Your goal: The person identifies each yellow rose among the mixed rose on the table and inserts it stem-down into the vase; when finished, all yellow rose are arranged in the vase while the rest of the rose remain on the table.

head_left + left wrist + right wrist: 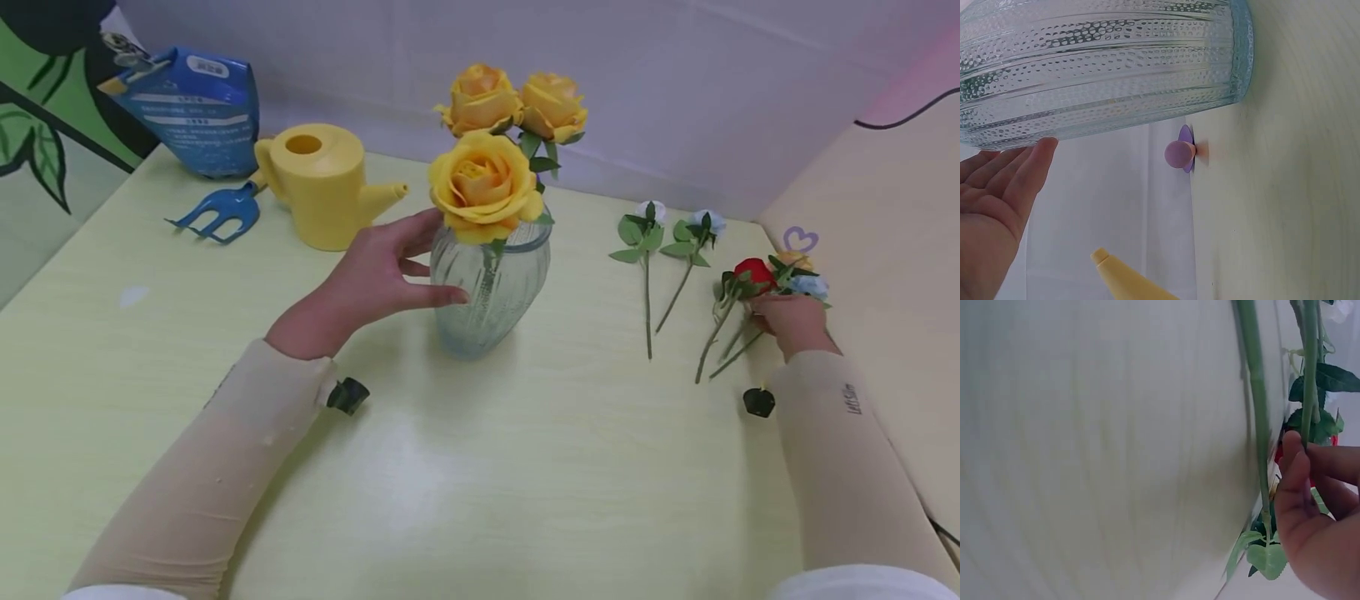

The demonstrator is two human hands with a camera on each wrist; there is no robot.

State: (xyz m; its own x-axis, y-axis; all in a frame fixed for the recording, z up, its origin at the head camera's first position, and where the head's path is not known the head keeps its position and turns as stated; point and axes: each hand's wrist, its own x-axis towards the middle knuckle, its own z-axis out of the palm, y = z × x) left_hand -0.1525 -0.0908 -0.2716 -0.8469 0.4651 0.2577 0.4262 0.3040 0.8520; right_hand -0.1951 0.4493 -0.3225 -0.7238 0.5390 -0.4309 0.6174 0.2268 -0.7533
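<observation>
A ribbed clear glass vase with several yellow roses stands in the middle of the table. My left hand holds the vase's left side, thumb across the front and fingers partly hidden behind. In the left wrist view, the fingertips touch the textured glass. At the far right, my right hand is among a red rose, an orange flower and a blue flower. Its thumb and finger pinch a green flower stem; which bloom it carries, I cannot tell.
A white rose and a pale blue rose lie right of the vase. To the left are a yellow watering can, a blue hand fork and a blue bag. A wall runs along the table's right edge.
</observation>
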